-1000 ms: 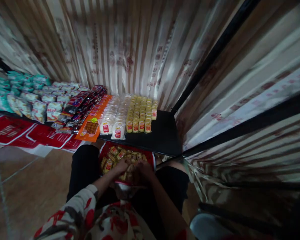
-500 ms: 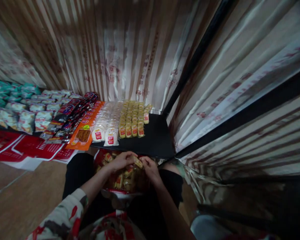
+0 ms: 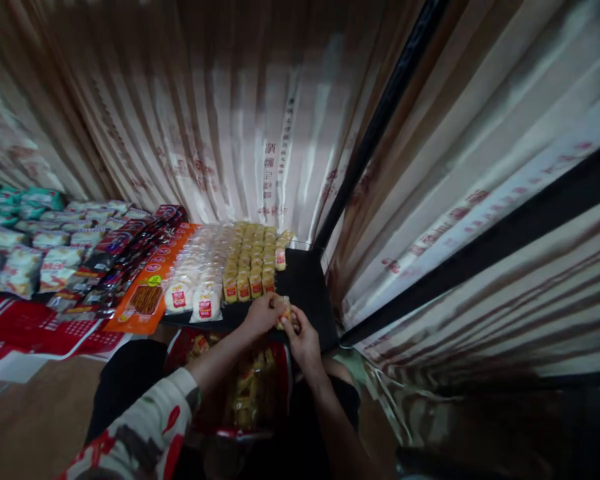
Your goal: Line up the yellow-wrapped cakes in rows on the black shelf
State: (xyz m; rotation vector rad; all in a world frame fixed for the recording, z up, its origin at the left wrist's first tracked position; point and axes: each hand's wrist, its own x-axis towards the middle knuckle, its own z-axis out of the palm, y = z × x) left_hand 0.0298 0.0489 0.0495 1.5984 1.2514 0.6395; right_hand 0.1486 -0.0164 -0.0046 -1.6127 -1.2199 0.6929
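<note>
Between both hands is a small yellow snack packet (image 3: 283,312), held above the near edge of the black table (image 3: 307,283). My left hand (image 3: 261,316) pinches it from the left, and my right hand (image 3: 304,339) grips its lower right side. Just beyond them stand rows of matching yellow snack packets (image 3: 250,260), with a separate one (image 3: 281,253) at the right end of the back. Below my wrists, a red bag (image 3: 283,377) on my lap holds more yellow packets, partly covered by my left forearm.
Left of the yellow rows lie clear packs with white rounds (image 3: 206,301), orange packs (image 3: 147,299), dark packs (image 3: 117,250), white bags (image 3: 63,263) and green bags (image 3: 40,198). A pleated curtain (image 3: 230,133) hangs behind. Black poles (image 3: 375,147) slant up at the right.
Both hands have moved forward from over the red bag to the table's edge, carrying the snack packet. The view has shifted slightly, so the table appears lower and further left.
</note>
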